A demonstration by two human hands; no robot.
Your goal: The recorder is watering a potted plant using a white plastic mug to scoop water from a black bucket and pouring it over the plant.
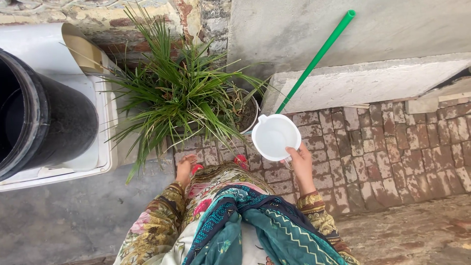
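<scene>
My right hand (300, 164) grips a white plastic jug (274, 136) by its handle, holding it level above the brick floor, just right of a potted plant. The jug looks empty inside. The plant (181, 93) has long thin green leaves and grows in a white pot (251, 118) against the wall. My left hand (184, 169) hangs low in front of the plant with nothing in it, fingers loosely together. Patterned floral sleeves and a teal scarf cover my arms and front.
A large black barrel (44, 122) stands on a white appliance (98, 147) at the left. A green broom handle (316, 56) leans against the concrete wall. A concrete step (368, 81) runs along the right. Worn brick paving (392, 152) covers the floor.
</scene>
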